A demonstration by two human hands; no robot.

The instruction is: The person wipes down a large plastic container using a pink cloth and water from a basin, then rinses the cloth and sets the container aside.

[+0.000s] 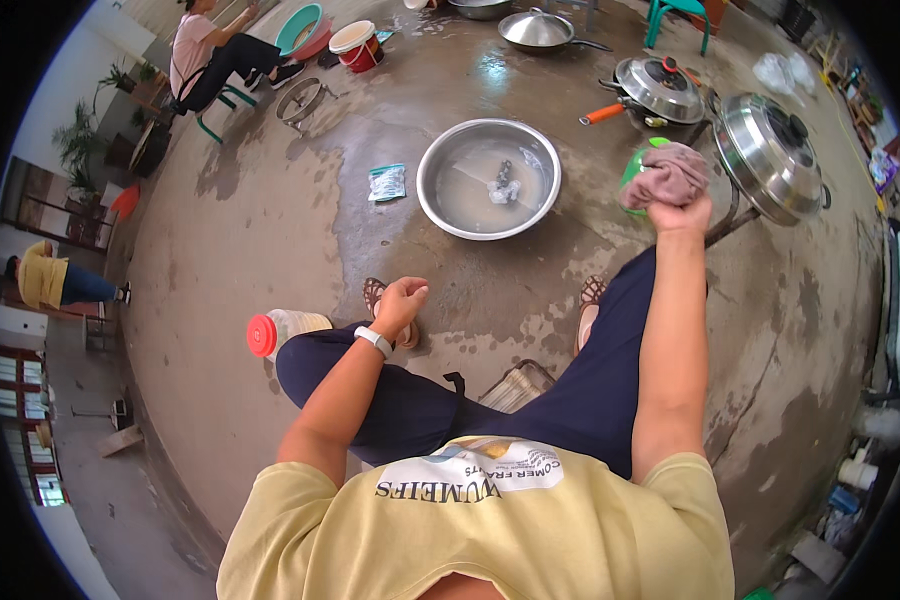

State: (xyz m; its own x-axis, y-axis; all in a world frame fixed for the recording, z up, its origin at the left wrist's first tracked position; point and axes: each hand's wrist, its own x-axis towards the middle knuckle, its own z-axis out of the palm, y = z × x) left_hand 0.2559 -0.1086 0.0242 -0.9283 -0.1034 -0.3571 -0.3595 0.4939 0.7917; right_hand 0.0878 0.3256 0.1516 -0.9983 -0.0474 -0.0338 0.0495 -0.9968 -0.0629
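Observation:
My right hand (682, 215) grips a bunched pinkish-brown cloth (667, 176), held out to the right. Partly hidden behind the cloth is a green plastic container (633, 174). Above my left knee, my left hand (402, 304) has its fingers curled together, with nothing visible in them. A white band (374, 341) circles that wrist. On the wet floor before me stands a metal basin (450, 217) with cloudy water in it. A crumpled, shiny clump (503, 192), perhaps a scourer, lies in the water. Left of the basin rests a blue-and-white packet (387, 182).
Near my left knee lies a clear jar with a red lid (262, 335). At right are a lidded pan with an orange handle (660, 94) and a large lidded steel pot (769, 157). Farther off are another lidded pan (536, 31), a red bucket (356, 49) and a seated person (202, 52).

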